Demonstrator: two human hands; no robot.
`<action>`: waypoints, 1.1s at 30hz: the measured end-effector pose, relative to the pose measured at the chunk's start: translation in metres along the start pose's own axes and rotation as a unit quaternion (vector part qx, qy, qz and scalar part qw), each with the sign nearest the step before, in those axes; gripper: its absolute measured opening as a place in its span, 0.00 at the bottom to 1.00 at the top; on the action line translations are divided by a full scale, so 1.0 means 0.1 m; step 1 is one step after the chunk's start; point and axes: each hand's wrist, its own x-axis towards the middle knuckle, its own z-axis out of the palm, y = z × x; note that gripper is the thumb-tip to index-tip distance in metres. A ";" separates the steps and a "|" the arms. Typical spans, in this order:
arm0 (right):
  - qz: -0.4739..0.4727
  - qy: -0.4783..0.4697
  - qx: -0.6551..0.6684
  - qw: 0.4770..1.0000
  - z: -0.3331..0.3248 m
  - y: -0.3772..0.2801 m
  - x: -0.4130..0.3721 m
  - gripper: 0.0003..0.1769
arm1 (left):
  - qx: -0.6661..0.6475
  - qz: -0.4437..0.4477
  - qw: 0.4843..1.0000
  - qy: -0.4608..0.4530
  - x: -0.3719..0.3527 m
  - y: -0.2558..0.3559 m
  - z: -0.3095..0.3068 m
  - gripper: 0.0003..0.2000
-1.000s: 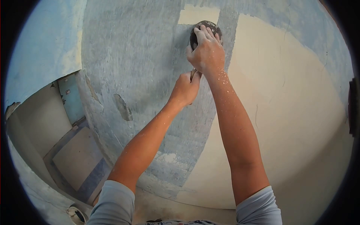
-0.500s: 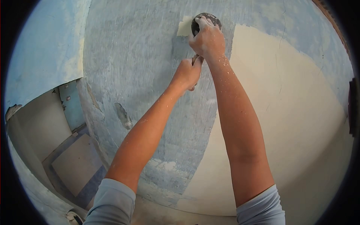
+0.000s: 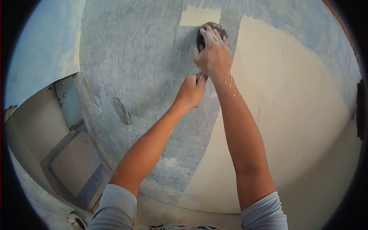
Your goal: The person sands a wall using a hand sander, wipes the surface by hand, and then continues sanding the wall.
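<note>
My right hand (image 3: 215,55) is pressed over a dark rounded tool head (image 3: 210,30), which lies against the wall just below a small cream patch (image 3: 200,17). White dust covers the fingers and speckles the wrist. Lower and to the left, my left hand (image 3: 190,90) is closed round the tool's handle (image 3: 199,77). The wall behind both hands is a scraped grey-blue surface (image 3: 142,57). A broad cream coating (image 3: 283,103) covers the wall to the right of my right forearm.
At the left, an opening (image 3: 34,119) shows a blue panel (image 3: 69,101) and a floor with a pale board (image 3: 76,163). A chipped hollow (image 3: 122,111) marks the grey wall. A dark object (image 3: 360,109) sticks out at the right edge.
Both hands and the tool have moved down the wall. More of the cream patch shows above the tool head. The view has shifted slightly.
</note>
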 end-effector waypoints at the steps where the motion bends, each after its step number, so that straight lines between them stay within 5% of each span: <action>1: -0.001 0.012 -0.006 1.000 0.03 0.04 0.10 0.32 | -0.003 0.002 1.000 -0.005 0.08 0.07 -0.01 0.19; 8: -0.010 -0.036 -0.036 0.999 -0.07 0.16 0.70 0.28 | -0.024 -0.007 1.000 -0.016 0.42 0.53 -0.02 0.22; 18: 0.002 -0.045 0.005 0.999 0.14 -0.13 -0.27 0.37 | 0.029 0.031 0.999 0.022 -0.02 -0.36 -0.08 0.21; 33: -0.011 0.024 -0.004 1.000 0.22 -0.04 0.17 0.34 | 0.091 0.059 0.992 0.061 0.28 -0.05 -0.17 0.25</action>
